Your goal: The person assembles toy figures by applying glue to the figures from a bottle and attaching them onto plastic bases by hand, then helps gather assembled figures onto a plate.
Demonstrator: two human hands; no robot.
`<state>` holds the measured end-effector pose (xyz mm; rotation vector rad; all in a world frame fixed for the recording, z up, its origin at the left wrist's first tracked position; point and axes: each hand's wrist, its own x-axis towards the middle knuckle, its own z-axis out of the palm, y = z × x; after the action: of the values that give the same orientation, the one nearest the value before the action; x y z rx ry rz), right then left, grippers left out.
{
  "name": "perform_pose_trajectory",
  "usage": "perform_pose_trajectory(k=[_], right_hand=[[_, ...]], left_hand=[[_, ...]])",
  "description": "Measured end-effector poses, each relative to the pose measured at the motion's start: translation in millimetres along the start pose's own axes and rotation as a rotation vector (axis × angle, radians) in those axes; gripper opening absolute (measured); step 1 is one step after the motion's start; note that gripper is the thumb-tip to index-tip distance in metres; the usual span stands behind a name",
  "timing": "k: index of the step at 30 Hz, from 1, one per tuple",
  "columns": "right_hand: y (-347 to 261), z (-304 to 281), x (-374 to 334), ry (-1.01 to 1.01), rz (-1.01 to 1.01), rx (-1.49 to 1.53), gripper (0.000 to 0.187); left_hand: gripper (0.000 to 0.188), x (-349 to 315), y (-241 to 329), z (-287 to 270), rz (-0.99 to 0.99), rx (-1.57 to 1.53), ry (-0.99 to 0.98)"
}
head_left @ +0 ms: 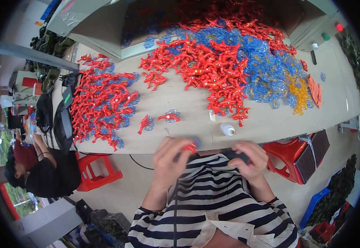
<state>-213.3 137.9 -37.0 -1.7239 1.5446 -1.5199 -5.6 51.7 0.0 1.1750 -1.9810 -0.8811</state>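
Note:
My left hand (168, 159), just off the table's front edge, pinches a small red plastic figure (190, 147) with a clear blue piece beside its head end. My right hand (251, 160) is held to the right with fingers curled and a gap between thumb and forefinger; nothing shows in it. Two red figures with clear blue pieces, one (145, 124) tilted and one (170, 117) lying sideways, rest on the table ahead of my left hand. A white squeeze bottle (228, 129) with a narrow tip lies on the table between my hands.
Red figures (103, 103) with blue pieces fill the table's left side. A large heap of red figures (217, 68), clear blue pieces (266, 70) and yellow pieces (299, 93) spreads across the back. An orange cloth (314, 91) lies at right. Red stools (99, 171) stand below; a person (43, 169) sits at left.

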Motion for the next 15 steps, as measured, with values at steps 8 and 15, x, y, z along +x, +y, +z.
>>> perform_pose_trajectory(k=[8, 15], right_hand=[[-5.4, 9.1, 26.2, 0.033, 0.208, -0.198, 0.065], [-7.4, 21.9, 31.9, 0.033, 0.181, -0.279, 0.051]], left_hand=[[0.029, 20.2, -27.8, -18.7, 0.082, 0.546, 0.312], [0.041, 44.7, -29.6, -3.6, 0.181, 0.794, 0.265]])
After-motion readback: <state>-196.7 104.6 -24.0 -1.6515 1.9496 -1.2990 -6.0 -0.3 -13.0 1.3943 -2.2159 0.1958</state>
